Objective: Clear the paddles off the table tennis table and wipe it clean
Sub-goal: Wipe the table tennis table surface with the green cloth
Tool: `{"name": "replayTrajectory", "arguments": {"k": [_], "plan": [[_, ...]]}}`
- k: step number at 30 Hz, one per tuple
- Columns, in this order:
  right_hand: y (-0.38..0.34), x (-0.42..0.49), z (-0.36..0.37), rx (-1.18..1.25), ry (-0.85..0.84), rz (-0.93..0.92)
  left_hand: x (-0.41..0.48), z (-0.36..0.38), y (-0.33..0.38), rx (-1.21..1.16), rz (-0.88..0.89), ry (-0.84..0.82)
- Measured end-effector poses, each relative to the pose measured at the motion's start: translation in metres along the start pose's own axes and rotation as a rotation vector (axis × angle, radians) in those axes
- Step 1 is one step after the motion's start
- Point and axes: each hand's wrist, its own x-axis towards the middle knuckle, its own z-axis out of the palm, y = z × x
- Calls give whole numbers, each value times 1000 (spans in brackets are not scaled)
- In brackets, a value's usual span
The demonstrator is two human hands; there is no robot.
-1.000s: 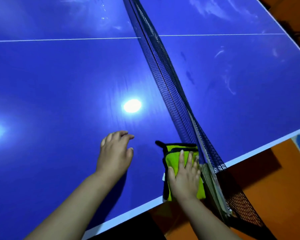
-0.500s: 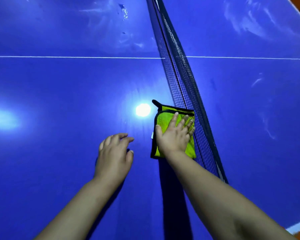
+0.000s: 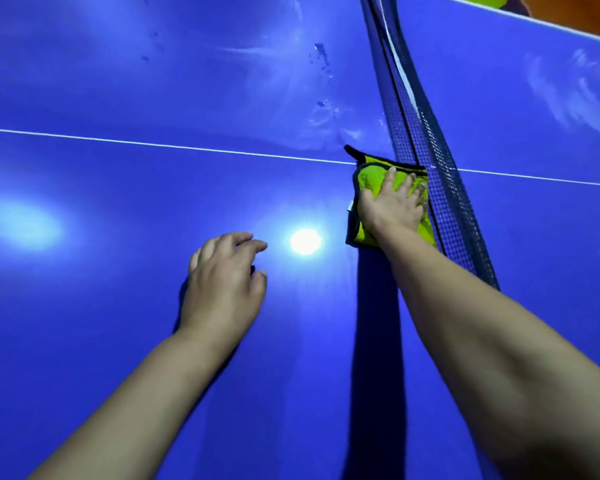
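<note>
A folded lime-green cloth with a black border (image 3: 368, 178) lies flat on the blue table tennis table (image 3: 101, 188), right against the net (image 3: 444, 188) and at the white centre line. My right hand (image 3: 390, 204) presses on it with straight, spread fingers, arm stretched far out. My left hand (image 3: 224, 282) rests on the table surface to the left, fingers loosely bent, holding nothing. No paddle is in view.
Wet smears and droplets (image 3: 321, 57) mark the surface beyond the cloth, and streaks (image 3: 565, 95) show on the far half across the net. A bright lamp reflection (image 3: 305, 241) sits between my hands. The table's far edge (image 3: 548, 22) and orange floor show at top right.
My right hand has slid the cloth away from the table's near edge along the net up to the centre line. My left hand has stayed resting on the table.
</note>
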Motion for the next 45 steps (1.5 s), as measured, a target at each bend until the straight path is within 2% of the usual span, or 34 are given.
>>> {"name": "replayTrajectory", "arguments": {"k": [6, 14, 25, 31, 37, 41, 45], "plan": [[-47, -21, 8, -58, 9, 35, 17, -41, -86, -3, -36, 27], [-232, -103, 34, -82, -12, -126, 16, -136, -218, 54, -118, 66], [-503, -252, 72, -80, -18, -465, -28, -265, -390, 101, -277, 196], [-611, -349, 97, -63, -22, -707, -78, -316, -461, 137, -381, 247], [-639, -434, 113, -102, -51, -997, -131, -347, -494, 177, -509, 269], [-608, -462, 114, -108, -86, -1140, -155, -350, -486, 179, -578, 278], [-561, -471, 111, -109, -113, -1209, -164, -334, -453, 178, -584, 239]]}}
